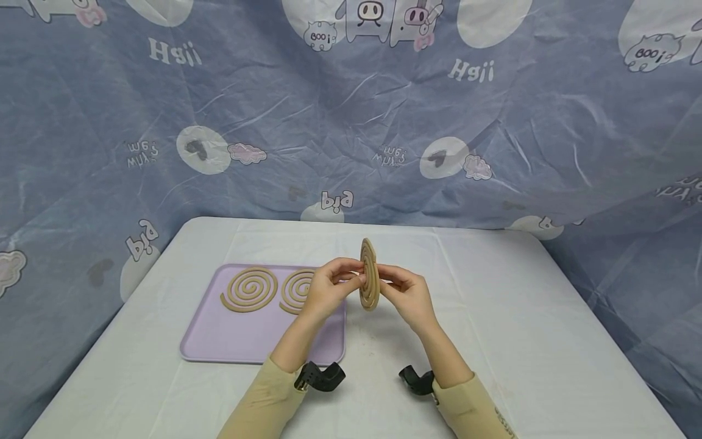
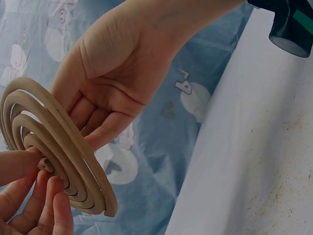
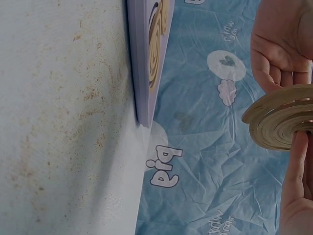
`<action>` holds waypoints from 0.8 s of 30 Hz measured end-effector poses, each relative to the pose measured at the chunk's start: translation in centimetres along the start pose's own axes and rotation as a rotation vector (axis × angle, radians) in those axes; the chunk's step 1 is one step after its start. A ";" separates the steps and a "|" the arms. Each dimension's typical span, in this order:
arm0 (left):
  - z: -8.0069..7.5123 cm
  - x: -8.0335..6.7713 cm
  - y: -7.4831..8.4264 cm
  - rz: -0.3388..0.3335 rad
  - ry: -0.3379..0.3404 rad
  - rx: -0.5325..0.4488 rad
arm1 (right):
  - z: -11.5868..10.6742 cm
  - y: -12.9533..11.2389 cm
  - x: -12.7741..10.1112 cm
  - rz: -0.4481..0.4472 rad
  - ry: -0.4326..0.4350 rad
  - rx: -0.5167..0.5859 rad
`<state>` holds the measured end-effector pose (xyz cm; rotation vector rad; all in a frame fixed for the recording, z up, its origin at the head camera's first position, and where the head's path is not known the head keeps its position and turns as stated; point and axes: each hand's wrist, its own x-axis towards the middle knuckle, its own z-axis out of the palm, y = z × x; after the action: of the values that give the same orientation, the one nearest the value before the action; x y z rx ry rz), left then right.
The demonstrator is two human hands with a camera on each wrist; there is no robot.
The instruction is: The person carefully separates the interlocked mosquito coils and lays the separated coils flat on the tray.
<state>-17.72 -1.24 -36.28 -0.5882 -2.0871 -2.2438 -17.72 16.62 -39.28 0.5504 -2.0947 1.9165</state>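
Observation:
A brown mosquito coil (image 1: 370,286) is held up on edge above the table, nearly edge-on in the head view. From the left, the left hand (image 1: 328,291) pinches it near its middle with thumb and fingers. Opposite, the right hand (image 1: 408,299) grips it from the other face. In the left wrist view, the coil (image 2: 80,142) shows layered rings, with left fingertips (image 2: 56,188) at its centre. The right wrist view catches the coil (image 3: 274,122) at the edge, a right finger (image 3: 297,166) pressed to its centre. Part of each hand's grip is hidden behind the coil.
A lilac tray (image 1: 236,338) lies left of the hands on the white-covered table (image 1: 526,317). On it lie a flat coil (image 1: 251,289) and a second coil (image 1: 290,291), partly covered by the left hand. Brown crumbs (image 3: 93,95) dot the cloth. A blue patterned curtain (image 1: 340,110) hangs behind.

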 end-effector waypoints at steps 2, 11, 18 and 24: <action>-0.1 0.1 -0.3 -0.010 -0.011 -0.008 | 0.0 0.0 0.0 0.000 -0.002 -0.005; -0.4 1.0 -2.9 -0.020 0.010 -0.028 | 0.1 0.0 -0.1 -0.033 -0.012 0.001; -0.5 1.1 -2.7 -0.027 0.000 -0.035 | 0.2 -0.4 -0.1 -0.058 -0.033 0.021; -0.6 0.9 -2.8 -0.049 0.008 -0.065 | 0.2 -0.3 -0.1 -0.093 -0.046 -0.011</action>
<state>-19.49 -1.27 -38.73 -0.5362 -2.0539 -2.3436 -17.49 16.40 -39.07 0.6826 -2.0676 1.8569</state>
